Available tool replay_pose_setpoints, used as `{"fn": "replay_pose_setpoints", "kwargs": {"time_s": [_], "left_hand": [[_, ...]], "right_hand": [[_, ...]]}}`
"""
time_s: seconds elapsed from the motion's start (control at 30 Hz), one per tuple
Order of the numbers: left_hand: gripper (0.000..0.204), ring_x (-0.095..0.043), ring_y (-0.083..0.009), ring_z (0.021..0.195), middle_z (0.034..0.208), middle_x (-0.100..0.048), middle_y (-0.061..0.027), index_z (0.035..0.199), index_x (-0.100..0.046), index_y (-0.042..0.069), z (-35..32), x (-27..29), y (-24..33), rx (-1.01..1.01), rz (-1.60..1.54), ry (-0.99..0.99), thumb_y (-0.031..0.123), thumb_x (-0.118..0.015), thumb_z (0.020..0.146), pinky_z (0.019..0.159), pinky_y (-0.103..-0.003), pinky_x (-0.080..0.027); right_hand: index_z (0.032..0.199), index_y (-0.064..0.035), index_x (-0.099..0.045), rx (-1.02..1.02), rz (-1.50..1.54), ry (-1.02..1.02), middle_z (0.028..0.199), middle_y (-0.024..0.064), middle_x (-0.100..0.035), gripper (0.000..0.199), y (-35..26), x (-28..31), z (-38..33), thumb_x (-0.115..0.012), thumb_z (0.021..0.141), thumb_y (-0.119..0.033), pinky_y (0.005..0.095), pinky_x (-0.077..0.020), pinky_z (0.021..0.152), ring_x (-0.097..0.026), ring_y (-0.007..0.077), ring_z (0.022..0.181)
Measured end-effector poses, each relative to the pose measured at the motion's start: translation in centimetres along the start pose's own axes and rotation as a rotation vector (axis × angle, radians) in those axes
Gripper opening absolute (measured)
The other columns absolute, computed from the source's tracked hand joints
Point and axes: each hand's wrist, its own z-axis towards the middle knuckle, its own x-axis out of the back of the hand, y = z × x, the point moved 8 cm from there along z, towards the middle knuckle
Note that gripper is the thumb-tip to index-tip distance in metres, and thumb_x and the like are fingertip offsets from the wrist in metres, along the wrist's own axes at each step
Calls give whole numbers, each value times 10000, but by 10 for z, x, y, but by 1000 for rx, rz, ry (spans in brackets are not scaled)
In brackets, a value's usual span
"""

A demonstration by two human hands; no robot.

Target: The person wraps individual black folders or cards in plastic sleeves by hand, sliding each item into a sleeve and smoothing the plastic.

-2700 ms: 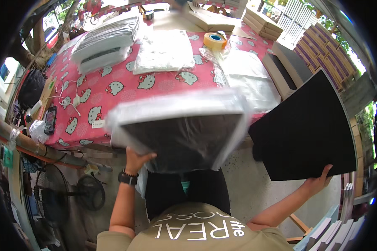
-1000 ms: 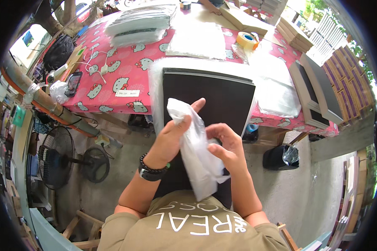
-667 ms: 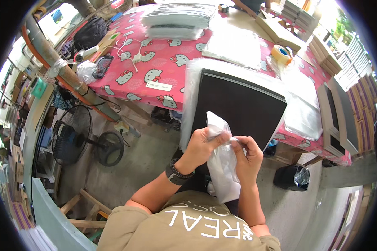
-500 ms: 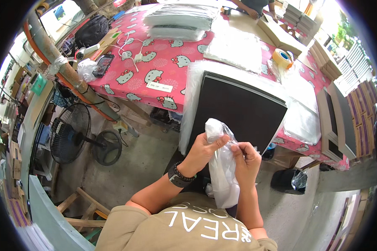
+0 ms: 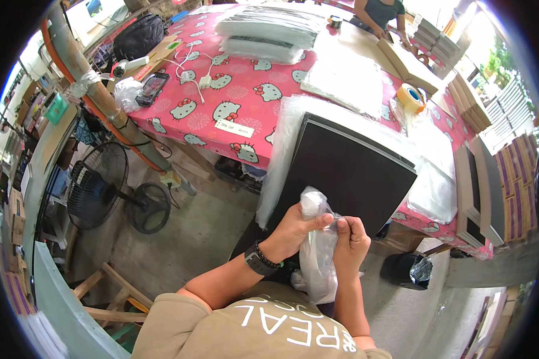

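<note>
Between my hands hangs a crumpled clear plastic bag (image 5: 319, 263), drawn out long in front of my shirt. My left hand (image 5: 295, 230), with a dark watch and bead bracelet at its wrist, is closed on the bag near its bunched top. The fingers of my right hand (image 5: 351, 242) pinch the bag's edge. Just beyond my hands lies a stack of flat black boards (image 5: 353, 167) at the table's near edge. Under and beside it is a clear plastic sheet (image 5: 279, 161). What the bag holds, if anything, I cannot make out.
The table (image 5: 203, 128) wears a pink patterned cloth. On it are stacked plastic-wrapped sheets (image 5: 266, 30), a tape roll (image 5: 411, 97), a phone (image 5: 152, 89) and a white cord. A fan (image 5: 99, 188) stands left, a black bin (image 5: 404, 270) right. A person (image 5: 377, 15) works across the table.
The whole view has shifted slightly, so the table and boards sit lower. My hands keep their grip on the plastic bag, with the fingers slightly rearranged. The person across the table shows more.
</note>
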Motion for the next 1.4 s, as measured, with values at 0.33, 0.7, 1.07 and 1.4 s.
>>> {"fn": "replay_pose_setpoints", "kwargs": {"time_s": [0.33,0.7,1.07,1.4], "left_hand": [[198,-540,-76,669,753,-575,-3,820,-574,44,-2,8,0,35,20,103,239,-604,801,595,-234,-434],[272,-498,-91,675,732,-513,5,796,-503,68,-5,-11,-17,95,-299,-20,335,-521,843,670,-243,-428],[251,-487,-63,619,703,-503,19,1029,-474,36,3,12,-3,11,-120,74,189,-540,841,557,-211,-412],[292,-478,-151,610,691,-545,-36,992,-542,-22,-150,286,155,-892,744,1267,210,-395,893,636,-275,-404]], "right_hand": [[688,-11,-546,-9,-54,-108,507,54,-486,156,-2,0,4,-613,777,-120,219,-347,422,-426,76,448],[694,-3,-526,25,-41,-37,513,72,-484,183,2,1,10,-573,814,-132,235,-364,422,-432,98,440],[936,-1,-568,-158,842,-692,845,46,-559,235,4,-12,2,-546,831,-210,294,-439,767,-528,123,721],[707,-86,-527,89,726,834,540,-25,-454,230,42,319,3,-475,868,-242,154,-237,326,-319,12,398]]}}
